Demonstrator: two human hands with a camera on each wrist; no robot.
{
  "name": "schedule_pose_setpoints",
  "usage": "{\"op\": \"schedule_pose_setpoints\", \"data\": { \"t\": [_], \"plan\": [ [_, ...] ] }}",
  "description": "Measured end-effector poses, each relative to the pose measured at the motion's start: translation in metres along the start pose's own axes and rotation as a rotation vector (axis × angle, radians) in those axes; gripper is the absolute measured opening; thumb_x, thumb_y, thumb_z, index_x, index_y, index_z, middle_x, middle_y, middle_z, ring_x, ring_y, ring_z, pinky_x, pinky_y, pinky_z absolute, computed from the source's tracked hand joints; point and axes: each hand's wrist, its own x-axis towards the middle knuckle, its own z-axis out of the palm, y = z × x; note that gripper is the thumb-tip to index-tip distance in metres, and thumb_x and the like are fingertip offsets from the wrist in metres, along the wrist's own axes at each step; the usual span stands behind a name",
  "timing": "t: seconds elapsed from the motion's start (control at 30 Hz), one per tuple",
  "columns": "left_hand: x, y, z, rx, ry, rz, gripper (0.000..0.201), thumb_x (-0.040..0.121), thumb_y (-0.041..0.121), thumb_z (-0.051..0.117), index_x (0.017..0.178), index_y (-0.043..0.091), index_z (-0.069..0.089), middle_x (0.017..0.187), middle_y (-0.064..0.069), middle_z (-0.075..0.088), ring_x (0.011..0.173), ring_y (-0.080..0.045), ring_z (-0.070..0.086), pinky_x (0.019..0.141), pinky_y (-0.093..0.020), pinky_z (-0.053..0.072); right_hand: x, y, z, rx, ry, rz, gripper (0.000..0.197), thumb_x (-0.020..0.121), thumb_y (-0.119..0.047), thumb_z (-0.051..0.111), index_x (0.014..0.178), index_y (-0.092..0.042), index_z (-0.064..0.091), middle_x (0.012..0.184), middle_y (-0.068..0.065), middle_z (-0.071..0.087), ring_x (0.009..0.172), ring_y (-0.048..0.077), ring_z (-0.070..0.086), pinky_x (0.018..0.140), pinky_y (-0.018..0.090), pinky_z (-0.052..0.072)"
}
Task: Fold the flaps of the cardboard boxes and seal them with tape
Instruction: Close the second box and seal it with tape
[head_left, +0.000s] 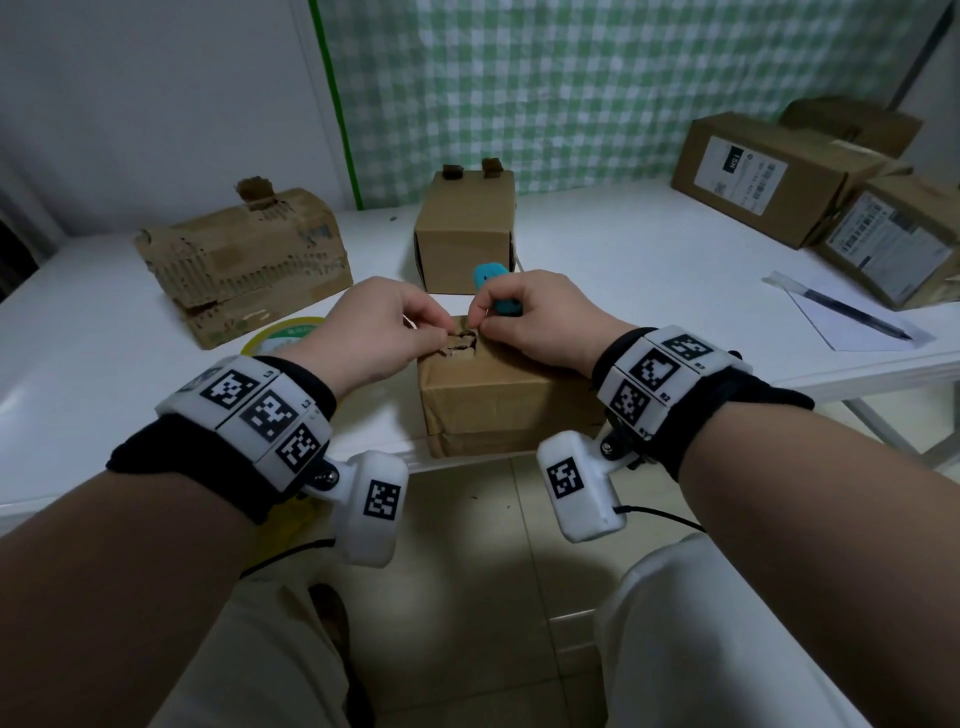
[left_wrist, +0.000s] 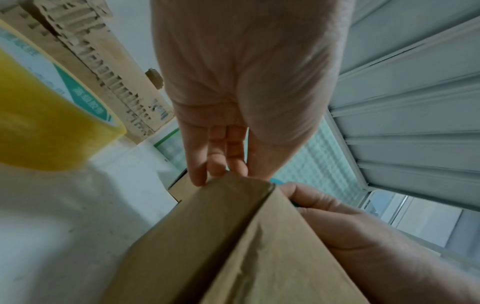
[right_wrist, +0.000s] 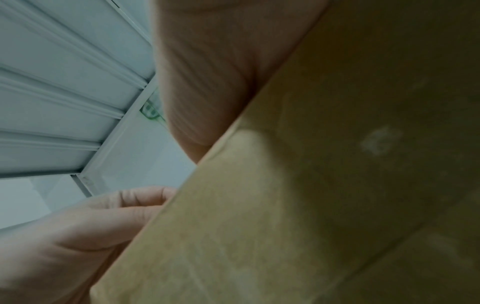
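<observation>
A small brown cardboard box (head_left: 498, 400) stands at the table's front edge, its flaps folded down. My left hand (head_left: 441, 332) pinches a ragged brown tab (head_left: 462, 344) on the box top. My right hand (head_left: 478, 322) meets it there with thumb and forefinger, its other fingers curled round a teal cutter (head_left: 493, 288). In the left wrist view the left fingers (left_wrist: 221, 160) reach over the box's top edge (left_wrist: 221, 246), with the right hand (left_wrist: 337, 222) behind. The right wrist view is mostly filled by the box side (right_wrist: 337, 185). A yellow tape roll (head_left: 280, 335) lies left of the box.
A torn, crushed box (head_left: 244, 260) sits at the back left and a closed small box (head_left: 465, 234) at the back centre. Labelled boxes (head_left: 769, 176) are stacked at the back right. A pen (head_left: 852, 312) lies on paper at the right of the white table (head_left: 649, 270).
</observation>
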Motion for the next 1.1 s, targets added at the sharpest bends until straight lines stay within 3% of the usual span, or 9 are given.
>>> {"op": "schedule_pose_setpoints", "data": {
  "t": [0.1, 0.2, 0.37, 0.63, 0.8, 0.9, 1.1],
  "plan": [
    [0.0004, -0.0001, 0.0032, 0.052, 0.006, 0.018, 0.008, 0.083, 0.014, 0.070, 0.086, 0.020, 0.072, 0.080, 0.002, 0.067, 0.064, -0.011, 0.054, 0.066, -0.025, 0.047, 0.0001, 0.0009, 0.0021, -0.004, -0.021, -0.017, 0.010, 0.086, -0.019, 0.064, 0.090, -0.027, 0.069, 0.107, -0.005, 0.065, 0.104, 0.012, 0.055, 0.095, 0.025, 0.040],
    [0.0007, -0.0024, 0.0045, 0.043, 0.011, 0.020, 0.006, 0.083, 0.015, 0.070, 0.086, 0.020, 0.070, 0.074, 0.007, 0.060, 0.062, -0.011, 0.051, 0.067, -0.027, 0.046, 0.0002, 0.0006, 0.0014, -0.005, -0.046, -0.031, 0.010, 0.086, -0.019, 0.065, 0.089, -0.027, 0.070, 0.101, -0.008, 0.064, 0.100, 0.009, 0.056, 0.092, 0.023, 0.040],
    [0.0005, -0.0060, 0.0001, -0.036, -0.043, 0.002, 0.016, 0.084, 0.009, 0.068, 0.089, 0.023, 0.071, 0.083, 0.003, 0.064, 0.063, -0.008, 0.052, 0.075, -0.029, 0.047, -0.0006, 0.0002, 0.0005, 0.046, -0.062, -0.009, 0.013, 0.083, -0.018, 0.067, 0.083, -0.031, 0.068, 0.098, -0.010, 0.061, 0.100, 0.008, 0.053, 0.093, 0.023, 0.039],
    [0.0007, -0.0039, -0.0011, -0.062, -0.087, -0.015, 0.013, 0.080, 0.010, 0.072, 0.086, 0.021, 0.071, 0.079, 0.002, 0.061, 0.059, -0.010, 0.050, 0.070, -0.030, 0.048, -0.0007, -0.0002, 0.0008, 0.150, -0.063, 0.019, 0.000, 0.080, -0.028, 0.070, 0.080, -0.028, 0.070, 0.098, -0.004, 0.065, 0.101, 0.013, 0.056, 0.097, 0.033, 0.044],
    [-0.0005, -0.0056, 0.0019, -0.075, -0.067, -0.008, 0.011, 0.080, 0.012, 0.073, 0.086, 0.020, 0.071, 0.076, 0.007, 0.058, 0.048, 0.002, 0.044, 0.059, -0.016, 0.042, -0.0003, 0.0003, 0.0010, 0.144, -0.094, -0.021, 0.004, 0.077, -0.022, 0.073, 0.078, -0.022, 0.070, 0.087, -0.006, 0.066, 0.094, 0.012, 0.059, 0.096, 0.036, 0.045],
    [-0.0005, -0.0062, 0.0029, -0.081, -0.064, -0.004, 0.009, 0.080, 0.013, 0.073, 0.084, 0.021, 0.070, 0.076, 0.007, 0.057, 0.046, 0.004, 0.044, 0.059, -0.018, 0.040, 0.0012, 0.0013, 0.0027, 0.124, -0.087, -0.037, 0.007, 0.076, -0.022, 0.074, 0.077, -0.024, 0.068, 0.086, -0.006, 0.066, 0.093, 0.013, 0.060, 0.096, 0.038, 0.045],
    [-0.0007, -0.0060, 0.0065, -0.077, -0.045, 0.004, 0.006, 0.080, 0.013, 0.072, 0.085, 0.016, 0.071, 0.074, 0.006, 0.055, 0.047, 0.005, 0.046, 0.060, -0.019, 0.040, 0.0012, 0.0004, 0.0033, 0.097, -0.078, -0.037, 0.008, 0.077, -0.021, 0.074, 0.078, -0.022, 0.066, 0.086, -0.007, 0.064, 0.093, 0.011, 0.058, 0.094, 0.034, 0.045]
  ]
}}
